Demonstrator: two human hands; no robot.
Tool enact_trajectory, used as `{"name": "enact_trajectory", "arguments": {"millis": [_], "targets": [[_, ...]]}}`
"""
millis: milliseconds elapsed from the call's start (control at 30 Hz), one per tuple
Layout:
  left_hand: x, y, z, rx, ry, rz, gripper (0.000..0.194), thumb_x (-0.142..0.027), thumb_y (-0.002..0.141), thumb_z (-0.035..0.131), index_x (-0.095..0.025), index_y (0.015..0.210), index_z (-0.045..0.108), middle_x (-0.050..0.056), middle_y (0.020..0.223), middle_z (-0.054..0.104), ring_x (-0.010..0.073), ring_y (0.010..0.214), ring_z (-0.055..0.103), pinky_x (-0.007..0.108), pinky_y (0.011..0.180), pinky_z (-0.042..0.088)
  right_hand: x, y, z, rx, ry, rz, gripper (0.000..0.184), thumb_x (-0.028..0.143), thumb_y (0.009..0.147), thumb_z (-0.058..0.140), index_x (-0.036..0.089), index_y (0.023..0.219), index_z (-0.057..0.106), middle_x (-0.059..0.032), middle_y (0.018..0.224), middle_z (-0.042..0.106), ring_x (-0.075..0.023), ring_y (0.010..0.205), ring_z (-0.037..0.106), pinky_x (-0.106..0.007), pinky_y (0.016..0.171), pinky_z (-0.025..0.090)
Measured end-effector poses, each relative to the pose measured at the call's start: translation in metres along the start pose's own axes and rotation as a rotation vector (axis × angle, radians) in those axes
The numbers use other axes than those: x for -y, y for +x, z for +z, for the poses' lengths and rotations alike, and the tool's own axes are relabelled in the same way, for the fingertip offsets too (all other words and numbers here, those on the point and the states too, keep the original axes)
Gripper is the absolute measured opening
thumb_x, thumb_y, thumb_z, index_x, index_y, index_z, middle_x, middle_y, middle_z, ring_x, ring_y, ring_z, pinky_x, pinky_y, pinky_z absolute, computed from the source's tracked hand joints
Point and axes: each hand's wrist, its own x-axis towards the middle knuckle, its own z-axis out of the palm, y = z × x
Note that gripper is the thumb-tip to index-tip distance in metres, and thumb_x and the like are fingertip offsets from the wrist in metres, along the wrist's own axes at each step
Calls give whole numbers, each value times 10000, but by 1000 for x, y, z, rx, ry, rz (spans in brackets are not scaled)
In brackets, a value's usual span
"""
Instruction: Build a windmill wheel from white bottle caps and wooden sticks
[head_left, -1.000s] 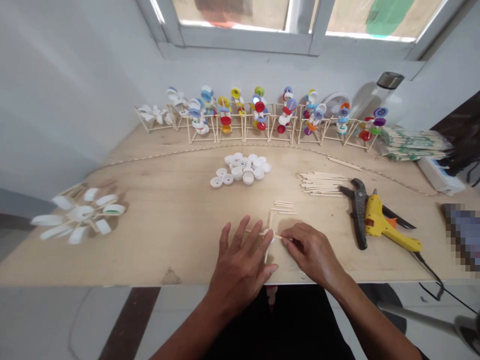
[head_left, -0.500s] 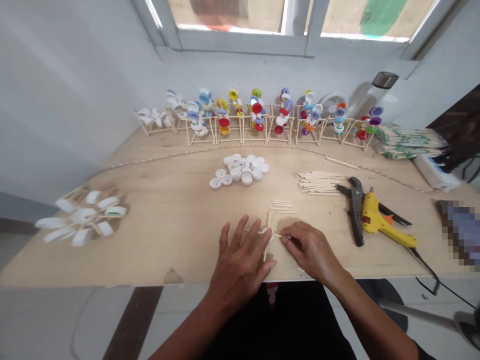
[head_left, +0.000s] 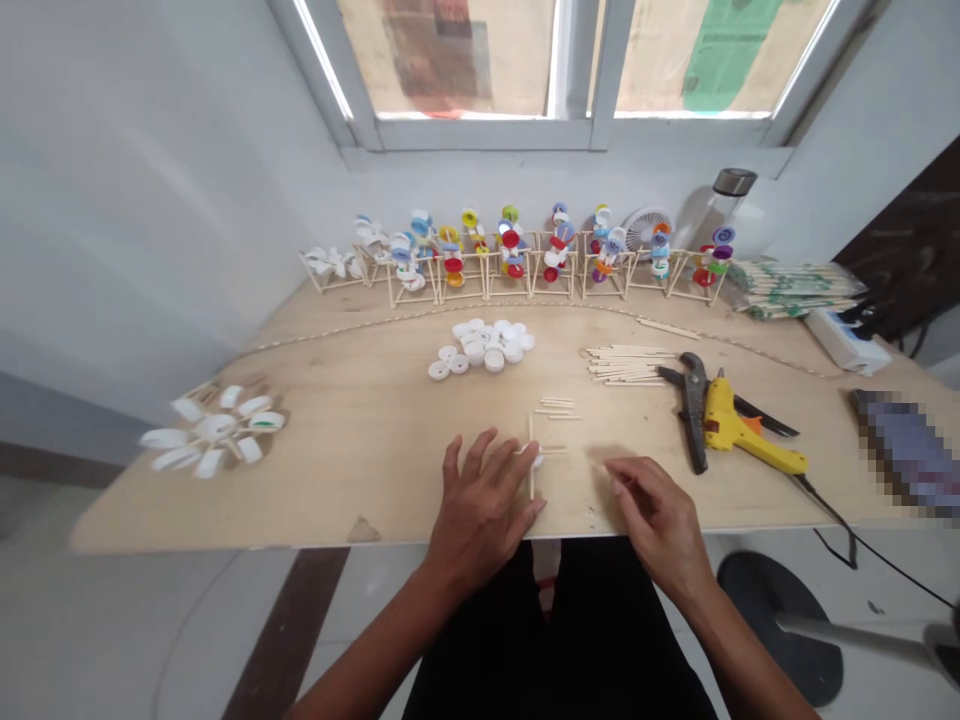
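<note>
My left hand (head_left: 480, 500) lies with fingers spread over a cross of thin wooden sticks, its index fingertip on the white bottle cap (head_left: 538, 461) at the centre. One stick (head_left: 532, 428) points to the back and another stick (head_left: 556, 451) to the right; the left part is mostly under my fingers. To the right, apart from the cross, my right hand (head_left: 664, 510) hovers over the table with loosely curled fingers and the thumb a little apart. Nothing plainly shows in it. Several short sticks (head_left: 556, 402) lie just behind the cross.
White bottle caps (head_left: 491, 345) are heaped mid-table. Right of them are longer sticks (head_left: 626, 364), a black-handled cutter (head_left: 694, 410) and a yellow glue gun (head_left: 750, 430). A wheel of white caps (head_left: 217, 428) lies left. Colourful cap wheels on stick frames (head_left: 517, 262) line the back.
My right hand has let go of the right-hand stick of the cross and drawn away to the right. My left hand stays on the cap. The camera view has shifted slightly.
</note>
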Motion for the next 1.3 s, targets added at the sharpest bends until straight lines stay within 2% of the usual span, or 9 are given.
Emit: {"name": "enact_trajectory", "arguments": {"millis": [267,433,500,567,700,800,933,1100,1300], "targets": [[-12,-64,4,-266,-223,212,474,-91,801,494,-153,1271,477,122,1178,622,279,1218,466,511,999,374,-3,-11,-1,-85,21,25,177,255,879,497,207,997,621,-78,954,650,-210,917,609,-359,795,499],[-2,-125,42,218,-187,269,463,-203,822,509,-226,1284,499,67,1274,594,245,1244,459,443,1018,374,-4,-12,2,-135,-17,-6,169,267,868,510,208,966,635,-65,935,663,-207,901,621,-356,798,502],[35,-126,52,281,-82,14,370,-310,788,569,-315,1157,602,19,1209,641,255,1198,503,455,1007,375,-5,-11,1,-136,-23,-15,167,265,866,512,209,962,636,-62,928,663,-204,890,624,-350,788,505],[80,-122,53,120,133,-462,300,-261,802,535,-246,1078,652,88,1125,675,318,1179,507,534,975,363,-5,-9,-1,-136,-19,-9,163,260,867,511,210,959,636,-58,927,662,-202,884,627,-341,774,509],[126,-124,45,15,244,-629,323,-145,801,464,-149,1070,643,176,1092,671,393,1180,484,656,957,282,3,-19,-5,-196,-36,-59,163,186,867,502,214,973,623,-58,926,653,-196,883,624,-336,771,504],[91,-136,49,21,207,-517,297,-205,803,508,-167,1064,645,140,1114,670,328,1172,511,536,1015,328,9,-49,6,-83,-71,-310,224,106,840,504,196,1020,602,-86,955,657,-214,931,607,-363,795,491],[24,-139,56,67,29,93,438,-169,832,486,-218,1266,518,107,1294,573,282,1242,461,544,1066,264,-2,-93,34,383,-74,-612,234,50,821,460,196,918,614,-52,850,676,-170,801,614,-371,817,476],[0,-109,34,-64,-120,289,391,-138,823,491,-159,1210,543,140,1175,641,267,1146,546,486,966,431,-14,-90,35,430,-157,-565,233,50,842,456,160,975,613,-70,867,682,-166,794,620,-352,785,481],[-3,-65,-9,-304,-317,397,260,-115,842,485,-171,1078,581,80,853,698,162,757,646,280,646,543,18,-39,4,173,-71,-768,266,108,848,528,158,1101,594,-85,885,688,-205,870,624,-349,759,495]]}}
